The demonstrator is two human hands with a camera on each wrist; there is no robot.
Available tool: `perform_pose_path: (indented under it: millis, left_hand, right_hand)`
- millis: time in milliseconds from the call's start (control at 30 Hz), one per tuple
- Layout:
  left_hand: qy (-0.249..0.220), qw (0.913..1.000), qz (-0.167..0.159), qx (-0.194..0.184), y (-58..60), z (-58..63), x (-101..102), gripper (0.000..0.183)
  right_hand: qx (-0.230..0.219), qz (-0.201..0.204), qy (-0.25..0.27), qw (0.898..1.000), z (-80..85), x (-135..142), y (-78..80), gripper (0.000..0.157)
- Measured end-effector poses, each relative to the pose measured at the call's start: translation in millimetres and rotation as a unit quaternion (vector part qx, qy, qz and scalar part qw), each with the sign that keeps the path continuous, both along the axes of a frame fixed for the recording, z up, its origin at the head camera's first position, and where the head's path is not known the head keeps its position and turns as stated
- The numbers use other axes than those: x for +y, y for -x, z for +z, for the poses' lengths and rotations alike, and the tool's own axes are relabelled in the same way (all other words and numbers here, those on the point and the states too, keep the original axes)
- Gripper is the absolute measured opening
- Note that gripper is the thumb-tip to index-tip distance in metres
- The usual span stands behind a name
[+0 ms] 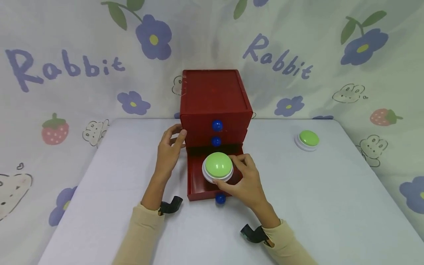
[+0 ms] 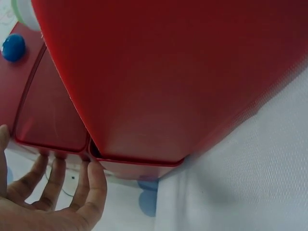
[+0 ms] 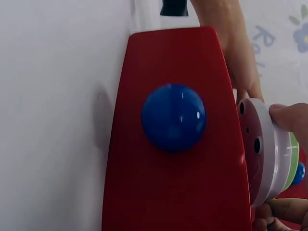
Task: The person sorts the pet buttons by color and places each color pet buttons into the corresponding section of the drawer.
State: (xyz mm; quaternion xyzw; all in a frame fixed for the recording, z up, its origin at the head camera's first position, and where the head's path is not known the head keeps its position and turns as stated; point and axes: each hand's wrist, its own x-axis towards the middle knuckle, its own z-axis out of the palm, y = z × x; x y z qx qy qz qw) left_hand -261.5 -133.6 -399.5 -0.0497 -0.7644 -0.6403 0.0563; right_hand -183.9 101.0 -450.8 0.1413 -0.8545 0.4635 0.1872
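Note:
A red cabinet (image 1: 213, 92) with blue knobs stands at the table's far edge, its bottom drawer (image 1: 202, 195) pulled out toward me. My right hand (image 1: 246, 182) grips a green push button with a white base (image 1: 218, 165) over that drawer, thumb at the near side and fingers at the far right. Seen from the right wrist, the button's base (image 3: 262, 149) is tilted and its underside shows, close by the drawer front (image 3: 168, 192). My left hand (image 1: 168, 151) rests against the cabinet's left side, fingers spread and slightly bent, fingertips along its edge in the left wrist view.
Another green push button (image 1: 308, 140) with a white base sits on the table at the far right. The two upper drawers are closed, with blue knobs (image 1: 217, 125) on their fronts. A printed cloth (image 1: 212, 33) hangs behind the white table (image 1: 314, 206).

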Motion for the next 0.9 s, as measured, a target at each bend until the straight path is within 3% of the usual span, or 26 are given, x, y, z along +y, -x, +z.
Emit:
perform_pose_path:
  millis: [333, 600, 900]
  left_hand:
    - [0.006, 1.0000, -0.001, 0.001, 0.4, -1.4, -0.9, 0.051]
    - [0.003, 1.0000, -0.007, 0.004, 1.7, 1.2, -0.5, 0.049]
    - [0.012, 0.9999, -0.003, -0.003, 0.7, 2.6, -1.0, 0.050]
  right_hand:
    - [-0.024, -0.006, -0.026, 0.999, 2.1, -17.1, -3.8, 0.071]
    - [0.011, 0.015, -0.093, 0.996, 3.6, -16.0, -1.6, 0.072]
    - [0.010, -0.033, -0.032, 0.999, -2.6, 23.9, 17.8, 0.045]
